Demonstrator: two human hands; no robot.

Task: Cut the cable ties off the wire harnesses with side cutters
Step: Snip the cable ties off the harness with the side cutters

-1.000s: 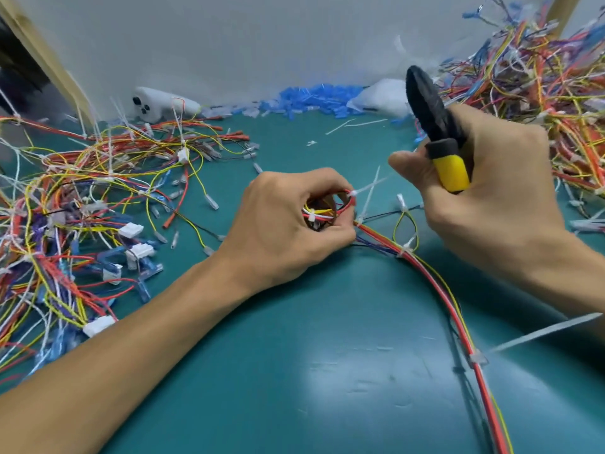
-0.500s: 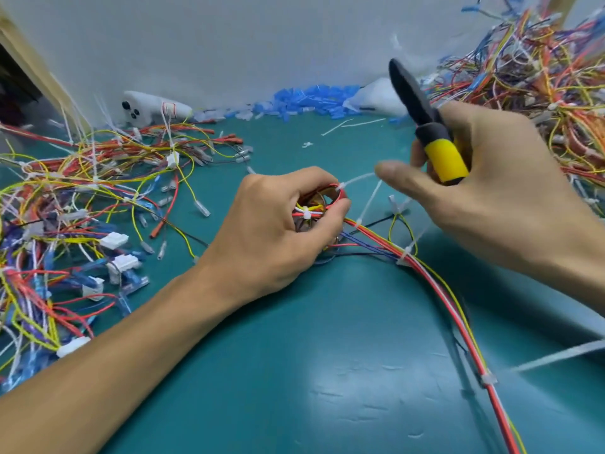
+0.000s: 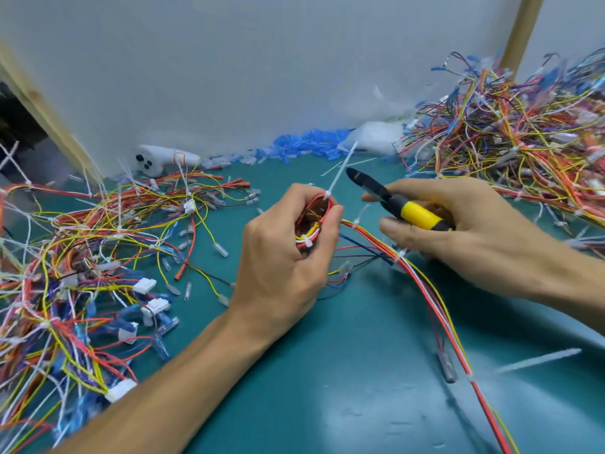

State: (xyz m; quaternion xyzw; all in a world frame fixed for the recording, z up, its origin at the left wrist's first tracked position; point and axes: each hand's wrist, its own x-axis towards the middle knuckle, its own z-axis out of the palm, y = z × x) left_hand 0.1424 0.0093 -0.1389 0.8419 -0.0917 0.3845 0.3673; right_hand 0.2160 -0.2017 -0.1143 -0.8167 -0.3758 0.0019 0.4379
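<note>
Teal bench mat point(image 3: 294, 404) under a pale wall panel point(image 3: 229, 60), with a tangled wire pile point(image 3: 65, 257) at left and a second pile point(image 3: 523, 142) at far right. We see the left hand point(image 3: 281, 267) at centre, fingers and thumb curled round the coiled end of a wire harness point(image 3: 425, 291), whose red, yellow and white leads run off toward the near right. One white cable tie point(image 3: 340, 172) cinches the far top of the coil, its long tail standing up toward the wall. A second tie point(image 3: 306, 241) sits lower inside the coil, between thumb and fingers. The right hand point(image 3: 474, 234) grips the side cutters point(image 3: 415, 214) by the yellow-and-black handle, just right of the coil and apart from it. The tool's black end points far-left toward the tie's tail, and we cannot tell how the jaws stand. We judge the step in hand to be presenting the upper tie for cutting. To do it well, we would turn the coil so the tie's head faces the tool, slip one blade under the strap beside the head, and check that no lead lies between the blades before squeezing. We would hold the coil firmly so the strap is taut, with the left thumb off the cut line.
</note>
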